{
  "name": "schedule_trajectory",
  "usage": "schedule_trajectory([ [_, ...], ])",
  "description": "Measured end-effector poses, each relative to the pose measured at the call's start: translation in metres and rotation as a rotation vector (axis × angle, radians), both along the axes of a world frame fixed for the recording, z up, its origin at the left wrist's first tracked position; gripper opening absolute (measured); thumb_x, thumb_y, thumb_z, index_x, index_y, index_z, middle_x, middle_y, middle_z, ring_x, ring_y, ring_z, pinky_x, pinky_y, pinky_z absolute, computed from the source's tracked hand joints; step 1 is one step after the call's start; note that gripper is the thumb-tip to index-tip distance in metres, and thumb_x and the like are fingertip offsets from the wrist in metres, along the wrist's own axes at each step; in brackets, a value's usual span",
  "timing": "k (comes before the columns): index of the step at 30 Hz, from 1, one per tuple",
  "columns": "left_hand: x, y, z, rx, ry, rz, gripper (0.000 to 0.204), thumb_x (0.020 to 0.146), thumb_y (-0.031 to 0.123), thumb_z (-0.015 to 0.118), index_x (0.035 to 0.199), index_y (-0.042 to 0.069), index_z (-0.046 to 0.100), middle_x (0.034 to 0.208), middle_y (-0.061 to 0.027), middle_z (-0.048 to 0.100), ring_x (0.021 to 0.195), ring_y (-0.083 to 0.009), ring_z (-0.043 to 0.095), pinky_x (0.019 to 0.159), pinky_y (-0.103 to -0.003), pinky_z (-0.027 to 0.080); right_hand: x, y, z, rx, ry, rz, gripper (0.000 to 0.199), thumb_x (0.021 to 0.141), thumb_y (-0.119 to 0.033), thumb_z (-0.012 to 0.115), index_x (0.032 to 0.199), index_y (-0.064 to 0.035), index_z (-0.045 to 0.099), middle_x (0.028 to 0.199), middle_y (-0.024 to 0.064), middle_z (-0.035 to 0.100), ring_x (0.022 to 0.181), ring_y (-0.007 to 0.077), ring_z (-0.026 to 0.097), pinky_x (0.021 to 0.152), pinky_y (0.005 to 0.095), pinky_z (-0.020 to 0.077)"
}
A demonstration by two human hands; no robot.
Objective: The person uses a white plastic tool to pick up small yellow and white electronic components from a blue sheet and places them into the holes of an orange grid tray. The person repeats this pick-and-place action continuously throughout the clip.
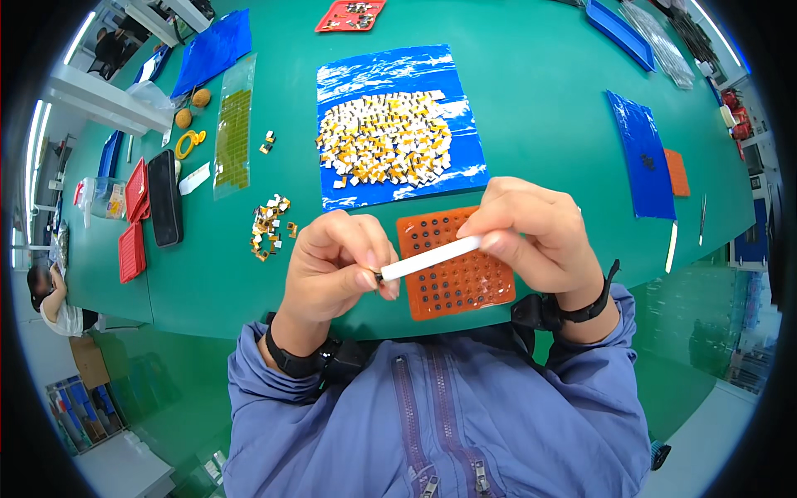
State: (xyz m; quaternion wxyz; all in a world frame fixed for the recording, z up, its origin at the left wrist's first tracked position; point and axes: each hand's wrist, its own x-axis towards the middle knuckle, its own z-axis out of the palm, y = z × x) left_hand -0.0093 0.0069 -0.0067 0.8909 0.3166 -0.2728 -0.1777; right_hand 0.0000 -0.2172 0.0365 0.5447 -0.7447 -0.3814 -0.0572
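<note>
- Head view: a green surface [564, 149] carries everything around the orange tray [455, 311], the landmark for these places.
- Beyond the orange tray, a blue sheet [466, 158] bears a dense, roughly round pile of white-and-amber parts [384, 141].
- To the orange tray's right and farther off, a second blue sheet [635, 145] has a few dark bits on it.
- The orange tray itself has rows of small round sockets; dark round bits sit in many of them, while others show only orange. The hands and stick hide part of its grid.
- Over the orange tray's far right corner, the right hand [535, 236] has its fingers pinched together on one end of a white stick [432, 257].
- Just left of the orange tray, the left hand [332, 261] has its fingers closed on a small dark piece [378, 277], mostly hidden by the fingertips.
- Above the orange tray, the white stick's long axis slants from the right fingers leftward and slightly toward the person. Its free end lies at the small dark piece, nearer the left hand; whether they touch, I cannot tell.
- Well left of the orange tray, past the left hand, a loose cluster of similar small parts [267, 228] lies scattered.
</note>
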Motion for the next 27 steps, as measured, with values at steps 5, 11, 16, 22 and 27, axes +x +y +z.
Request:
schedule_trajectory([
  [5, 0.000, 0.000, 0.001, -0.011, 0.009, 0.000, 0.010, 0.080, -0.001, 0.056, 0.084, 0.001, 0.048, 0.076, -0.0102, 0.051, 0.067, -0.0204, 0.059, 0.059, -0.029, 0.051, 0.001, 0.001, -0.002, 0.018, -0.061, 0.010, 0.013, 0.074, -0.004, 0.063, 0.085, 0.0008, 0.059, 0.073, 0.0071, 0.056, 0.061, 0.0174, 0.049, 0.054, 0.0279, 0.0386],
  [11, 0.000, 0.000, 0.002, -0.015, 0.022, 0.002, 0.009, 0.080, -0.001, 0.056, 0.083, 0.001, 0.048, 0.076, -0.0100, 0.051, 0.067, -0.0203, 0.059, 0.060, -0.029, 0.050, -0.001, 0.006, 0.001, 0.034, -0.041, -0.022, 0.008, 0.074, -0.003, 0.062, 0.082, -0.0010, 0.059, 0.071, 0.0073, 0.055, 0.062, 0.0201, 0.051, 0.057, 0.0276, 0.0414],
  [16, 0.000, 0.001, 0.001, 0.050, -0.031, 0.039, 0.009, 0.080, 0.000, 0.057, 0.083, 0.001, 0.048, 0.076, -0.0090, 0.050, 0.067, -0.0196, 0.058, 0.059, -0.028, 0.049, -0.002, -0.002, 0.001, -0.087, 0.001, -0.019, 0.006, 0.075, -0.006, 0.062, 0.079, -0.0012, 0.060, 0.067, 0.0070, 0.056, 0.057, 0.0189, 0.052, 0.051, 0.0273, 0.0412],
  [22, -0.001, 0.001, 0.004, 0.185, -0.104, 0.261, 0.008, 0.081, 0.001, 0.055, 0.083, 0.001, 0.048, 0.076, -0.0079, 0.050, 0.067, -0.0173, 0.056, 0.060, -0.026, 0.047, -0.006, 0.004, 0.001, -0.018, -0.021, -0.120, 0.007, 0.074, -0.006, 0.064, 0.079, -0.0022, 0.061, 0.065, 0.0059, 0.057, 0.055, 0.0179, 0.054, 0.051, 0.0262, 0.0419],
  [27, 0.002, 0.006, 0.007, 0.314, -0.139, 0.442, 0.005, 0.082, -0.002, 0.052, 0.084, 0.000, 0.048, 0.077, -0.0083, 0.052, 0.073, -0.0175, 0.056, 0.066, -0.027, 0.047, 0.000, -0.005, 0.005, 0.182, -0.080, -0.054, 0.011, 0.069, -0.006, 0.069, 0.075, -0.0031, 0.061, 0.063, 0.0039, 0.056, 0.052, 0.0144, 0.051, 0.050, 0.0248, 0.0411],
])
